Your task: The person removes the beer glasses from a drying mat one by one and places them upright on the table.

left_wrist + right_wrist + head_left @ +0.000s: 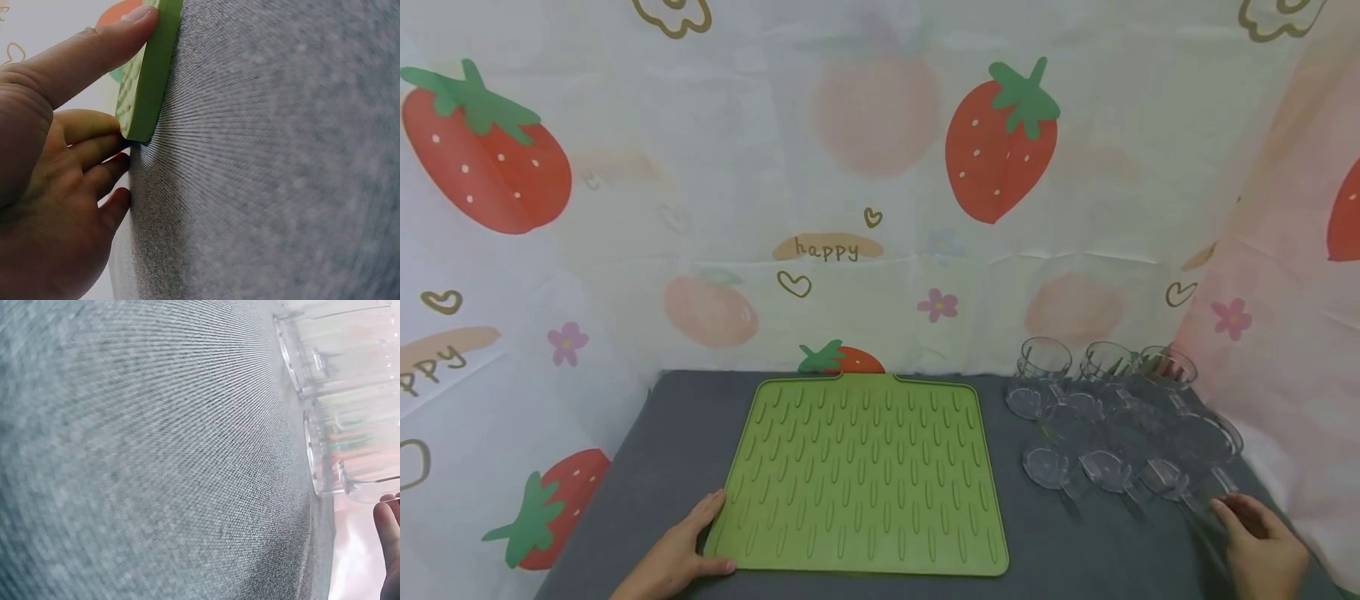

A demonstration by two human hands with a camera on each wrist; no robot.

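A green ridged mat [865, 475] lies flat on the dark grey cloth. My left hand [681, 546] is at its near left corner, thumb along the front edge and fingers against the left side. In the left wrist view, the thumb [94, 59] is straight on the mat's edge [153, 94], with the other fingers below the corner. On the right, my right hand [1262, 542] pinches the handle of a clear glass cup [1213, 437] at the near right of a group. The right wrist view shows its fingertips [387, 519] at the handle [356, 489]; whether the cup is lifted I cannot tell.
Several more clear cups with handles stand close together in rows, among them a near-row cup [1047, 467] and a back-row cup [1045, 358]. Grey cloth [677, 433] covers the table. A strawberry-print curtain [880, 192] hangs behind and at both sides.
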